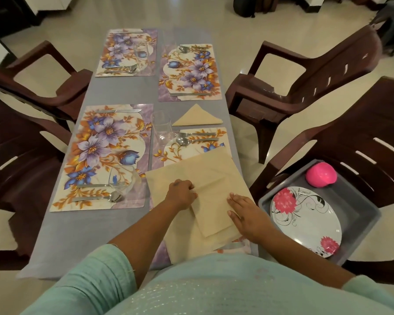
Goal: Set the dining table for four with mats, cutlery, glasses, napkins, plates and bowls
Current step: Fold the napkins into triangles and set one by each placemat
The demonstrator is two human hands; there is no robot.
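A beige napkin (198, 176) is spread over the near right mat (168, 153), and its near corner has been turned up toward the middle, so the step in hand is judged to be the folding of this cloth into a triangle like the folded napkin (197, 117) that lies just beyond the fork (193, 134) and spoon (191, 140) of the same place.

The left hand (182, 194) is curled at the edge of the turned flap, apparently pinching it, though the fingertips are hidden under the knuckles and the grip cannot be confirmed. The right hand (245, 214) is laid flat with straight fingers on the flap's right side, pressing it down and holding nothing.

For a clean fold, the flap should be kept pinned by the flat hand while its edge is drawn until the edges meet squarely; the crease should then be smoothed outward from the middle, so that no ripple is trapped. The cloth should be moved gently, since the cutlery lies near its far edge and a glass (160, 126) stands just beside that cutlery. A second glass (121, 180) stands on the near left mat (102, 155), close to the left forearm, and could be knocked by a wide sweep.

Plates and bowls are judged still to be laid: a flowered plate (305, 221) and a pink bowl (320, 173) wait in a grey tray (355, 214) on the chair to the right of the table (84, 235).
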